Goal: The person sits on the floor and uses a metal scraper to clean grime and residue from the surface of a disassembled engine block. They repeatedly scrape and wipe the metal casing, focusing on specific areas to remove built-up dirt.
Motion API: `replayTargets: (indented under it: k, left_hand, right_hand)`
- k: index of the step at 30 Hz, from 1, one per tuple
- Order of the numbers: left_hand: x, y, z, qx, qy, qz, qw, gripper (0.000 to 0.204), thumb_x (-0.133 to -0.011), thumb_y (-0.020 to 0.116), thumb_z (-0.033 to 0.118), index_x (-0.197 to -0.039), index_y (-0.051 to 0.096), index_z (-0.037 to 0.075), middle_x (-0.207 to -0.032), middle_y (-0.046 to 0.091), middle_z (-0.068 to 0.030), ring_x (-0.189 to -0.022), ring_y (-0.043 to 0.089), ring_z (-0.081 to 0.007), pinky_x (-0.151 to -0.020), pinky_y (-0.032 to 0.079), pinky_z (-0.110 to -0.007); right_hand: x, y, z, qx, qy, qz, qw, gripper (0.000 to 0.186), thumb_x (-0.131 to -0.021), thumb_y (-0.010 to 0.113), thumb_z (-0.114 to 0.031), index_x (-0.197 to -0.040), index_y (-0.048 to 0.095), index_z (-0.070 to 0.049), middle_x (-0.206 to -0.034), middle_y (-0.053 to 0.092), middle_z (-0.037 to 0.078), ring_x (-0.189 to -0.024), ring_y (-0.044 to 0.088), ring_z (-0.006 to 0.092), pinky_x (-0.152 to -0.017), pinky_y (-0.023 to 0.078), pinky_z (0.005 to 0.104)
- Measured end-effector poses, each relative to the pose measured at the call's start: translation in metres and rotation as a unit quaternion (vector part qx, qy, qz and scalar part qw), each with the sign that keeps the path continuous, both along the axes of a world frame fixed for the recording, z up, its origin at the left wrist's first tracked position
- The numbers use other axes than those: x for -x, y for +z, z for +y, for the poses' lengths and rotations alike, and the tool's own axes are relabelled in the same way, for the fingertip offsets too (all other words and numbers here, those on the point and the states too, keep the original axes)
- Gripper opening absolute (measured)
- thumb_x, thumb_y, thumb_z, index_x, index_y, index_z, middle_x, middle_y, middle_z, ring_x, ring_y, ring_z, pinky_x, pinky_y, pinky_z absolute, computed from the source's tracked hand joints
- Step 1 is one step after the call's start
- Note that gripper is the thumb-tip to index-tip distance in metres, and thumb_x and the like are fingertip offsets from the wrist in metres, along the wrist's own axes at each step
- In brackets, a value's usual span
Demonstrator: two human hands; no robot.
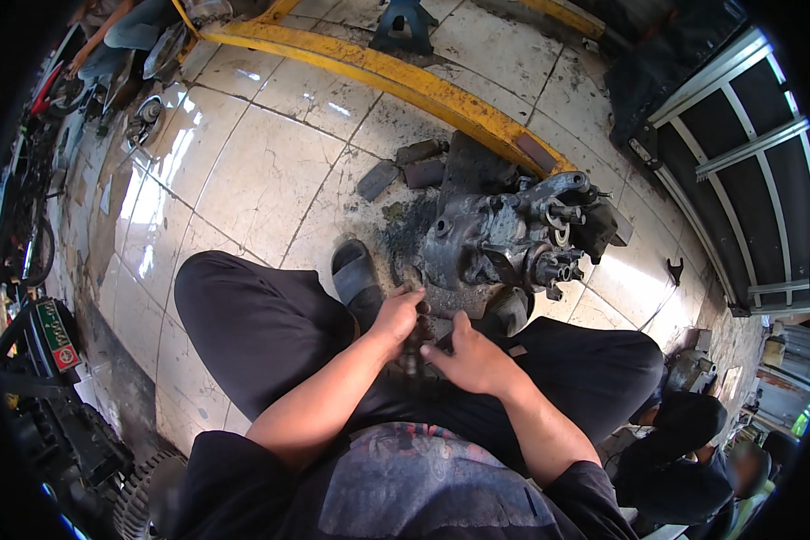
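I sit with knees spread, both forearms reaching between them. My left hand [399, 317] is closed, fingertips pinched. Close beside it, my right hand [470, 355] is curled with the thumb toward the left. A small dark piece seems to lie between the two hands, but its kind is too hidden to make out. Just beyond my hands a large greasy grey cast-metal assembly [504, 238] with bolts and knobs stands on the floor. Neither hand visibly grips it. A dark sandal [355, 270] shows on my left foot.
Dark flat blocks [378, 180] lie beyond the assembly, and a brownish one [536, 153] rests on a yellow metal frame [378, 76]. A blue stand [403, 29] is behind. A fork-shaped tool [675, 272] lies right. Another person [684, 459] sits at lower right; machinery [72, 441] stands left.
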State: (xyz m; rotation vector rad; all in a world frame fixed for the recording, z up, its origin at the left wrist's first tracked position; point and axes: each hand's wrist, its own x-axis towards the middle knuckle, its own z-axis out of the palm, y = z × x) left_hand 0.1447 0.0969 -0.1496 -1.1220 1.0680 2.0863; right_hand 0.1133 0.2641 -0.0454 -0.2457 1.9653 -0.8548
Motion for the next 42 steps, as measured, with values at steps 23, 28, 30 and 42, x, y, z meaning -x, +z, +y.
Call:
replayTargets:
  k: [23, 28, 30, 42]
  left_hand:
    - [-0.01, 0.052, 0.029, 0.246, -0.374, 0.301, 0.842, 0.079, -0.098, 0.062, 0.01, -0.162, 0.021, -0.012, -0.168, 0.019, -0.0393, -0.16, 0.016, -0.0451, -0.131, 0.022, -0.046]
    - [-0.002, 0.045, 0.021, 0.263, -0.415, 0.278, 0.825, 0.08, -0.101, 0.061, 0.02, -0.162, 0.02, -0.011, -0.169, 0.017, -0.0379, -0.16, 0.016, -0.0466, -0.13, 0.023, -0.05]
    - [-0.002, 0.046, 0.023, 0.257, -0.424, 0.281, 0.822, 0.081, -0.101, 0.061, 0.021, -0.162, 0.019, -0.011, -0.169, 0.016, -0.0379, -0.16, 0.016, -0.0469, -0.13, 0.023, -0.054]
    - [0.006, 0.064, 0.011, 0.299, -0.512, 0.276, 0.756, 0.08, -0.093, 0.058, 0.008, -0.162, 0.024, -0.01, -0.167, 0.024, -0.0376, -0.16, 0.018, -0.0476, -0.129, 0.025, -0.056]
  right_hand:
    - [-0.018, 0.036, -0.005, -0.145, 0.061, 0.182, 0.971, 0.079, -0.089, 0.057, -0.004, -0.16, 0.027, 0.012, -0.095, 0.067, 0.037, -0.083, 0.071, 0.052, -0.078, 0.058, 0.057]
    - [-0.013, 0.036, -0.014, -0.181, 0.091, 0.171, 0.964, 0.086, -0.086, 0.061, -0.007, -0.162, 0.025, 0.01, -0.098, 0.067, 0.036, -0.082, 0.072, 0.0502, -0.076, 0.06, 0.0546]
    - [-0.012, 0.034, -0.015, -0.192, 0.098, 0.177, 0.96, 0.087, -0.086, 0.062, -0.008, -0.163, 0.024, 0.009, -0.098, 0.068, 0.034, -0.082, 0.073, 0.0486, -0.075, 0.061, 0.0533]
    - [-0.006, 0.041, -0.016, -0.205, 0.101, 0.167, 0.959, 0.084, -0.089, 0.06, -0.011, -0.166, 0.027, -0.002, -0.099, 0.069, 0.032, -0.085, 0.073, 0.0488, -0.078, 0.06, 0.0547]
